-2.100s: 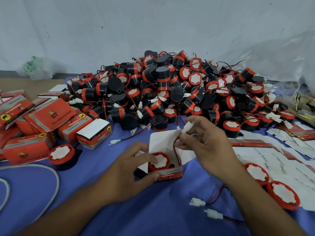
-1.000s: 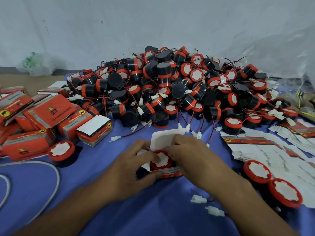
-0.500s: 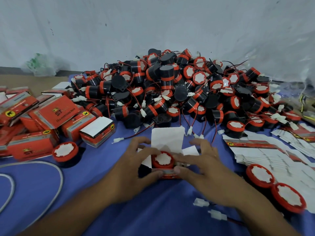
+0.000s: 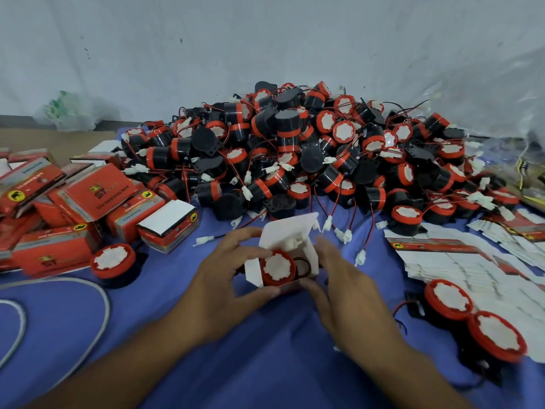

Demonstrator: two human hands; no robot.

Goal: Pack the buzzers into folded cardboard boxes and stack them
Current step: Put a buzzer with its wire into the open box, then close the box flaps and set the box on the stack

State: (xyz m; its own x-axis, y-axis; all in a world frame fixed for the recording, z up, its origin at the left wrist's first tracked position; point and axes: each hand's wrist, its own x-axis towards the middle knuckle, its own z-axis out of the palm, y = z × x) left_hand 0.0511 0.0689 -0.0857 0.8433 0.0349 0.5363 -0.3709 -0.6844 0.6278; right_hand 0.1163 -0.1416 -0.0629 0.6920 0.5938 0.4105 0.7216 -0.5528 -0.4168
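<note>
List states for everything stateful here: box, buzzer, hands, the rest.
box, open, lid flap up.
buzzer, seated in box, red face up.
left hand, grips box's left side.
right hand, straight fingers against box's right side.
packed boxes, closed, piled loosely.
flat cartons, unfolded, lying fanned.
buzzer pile, loose, unpacked.

Both forearms angled in from near edge of worktop, meeting mid-worktop. Left hand curled round left side of box: thumb at front, fingers over top. Right hand lay against box's right side, fingers nearly straight, thumb touching front corner.
</note>
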